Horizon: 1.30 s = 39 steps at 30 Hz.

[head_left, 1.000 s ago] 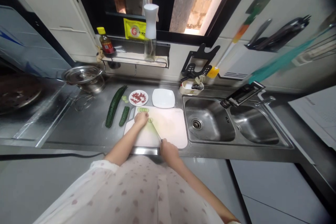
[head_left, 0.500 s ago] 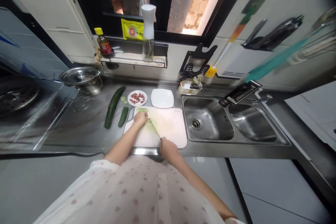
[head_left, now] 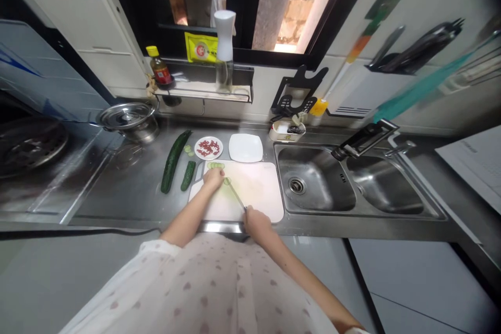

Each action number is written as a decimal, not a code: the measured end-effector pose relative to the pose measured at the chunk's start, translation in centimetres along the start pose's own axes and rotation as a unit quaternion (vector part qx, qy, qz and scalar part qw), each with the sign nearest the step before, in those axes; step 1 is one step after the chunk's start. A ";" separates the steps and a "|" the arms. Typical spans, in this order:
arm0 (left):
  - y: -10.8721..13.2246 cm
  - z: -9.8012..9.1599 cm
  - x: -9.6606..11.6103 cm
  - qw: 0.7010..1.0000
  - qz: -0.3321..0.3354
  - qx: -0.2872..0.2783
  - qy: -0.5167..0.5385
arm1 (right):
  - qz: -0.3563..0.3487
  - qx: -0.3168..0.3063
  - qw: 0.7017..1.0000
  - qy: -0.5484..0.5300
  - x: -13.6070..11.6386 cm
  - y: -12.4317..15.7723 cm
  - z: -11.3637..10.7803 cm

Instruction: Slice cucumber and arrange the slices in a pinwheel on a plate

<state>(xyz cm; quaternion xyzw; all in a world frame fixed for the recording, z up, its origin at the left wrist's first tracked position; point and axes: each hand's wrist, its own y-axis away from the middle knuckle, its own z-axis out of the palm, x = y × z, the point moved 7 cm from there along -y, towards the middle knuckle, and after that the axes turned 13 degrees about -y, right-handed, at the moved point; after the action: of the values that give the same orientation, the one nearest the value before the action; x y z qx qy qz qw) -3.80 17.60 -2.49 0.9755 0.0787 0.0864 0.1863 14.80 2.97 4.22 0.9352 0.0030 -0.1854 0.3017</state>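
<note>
Stands at a steel worktop (head_left: pixel 129 193), with a double sink (head_left: pixel 324 188) on the right. Has a white cutting board (head_left: pixel 254 201) near, with a long cucumber (head_left: pixel 172 167) farther left. Curls the left grip (head_left: pixel 213 180) over the board's left part; cannot tell its hold. Wraps the right grip (head_left: pixel 257 222) around the handle of a knife (head_left: pixel 237 197) aimed far-left. Shows a short cucumber piece (head_left: pixel 188 176) just left of the board, cucumber slices (head_left: pixel 215 165) beyond the left grip, and a single slice (head_left: pixel 226 181) at the blade's tip.

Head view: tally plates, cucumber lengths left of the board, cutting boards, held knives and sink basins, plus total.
Plates: 2 (round plate, square plate)
Cucumber lengths: 2 (long cucumber, short cucumber)
Cutting board: 1
Held knife: 1
Sink basins: 2 (left basin, right basin)
Total: 8
</note>
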 end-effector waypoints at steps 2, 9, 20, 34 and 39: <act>0.0 -0.1 0.0 1.000 0.004 0.005 -0.001 | 0.002 -0.003 1.000 0.002 -0.1 0.0 -0.2; 0.0 -0.1 0.1 1.000 0.007 0.002 -0.007 | -0.004 -0.003 1.000 0.011 -0.3 -0.1 -0.5; 0.0 -0.4 0.2 1.000 0.005 0.000 -0.006 | -0.032 -0.018 0.997 0.060 -0.3 -0.8 -3.2; 0.3 -0.8 0.4 1.000 0.006 -0.003 -0.007 | -0.036 -0.029 0.999 0.023 -0.2 -0.4 -2.8; 0.4 -0.9 0.4 1.000 0.004 -0.005 -0.008 | -0.029 -0.037 0.999 0.025 -0.3 -0.4 -2.9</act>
<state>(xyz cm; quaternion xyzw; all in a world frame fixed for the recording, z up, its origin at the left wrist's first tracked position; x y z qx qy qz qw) -3.55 17.57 -1.45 0.9755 0.0731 0.0797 0.1914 15.50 5.01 6.24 0.9272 0.0446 -0.1704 0.3305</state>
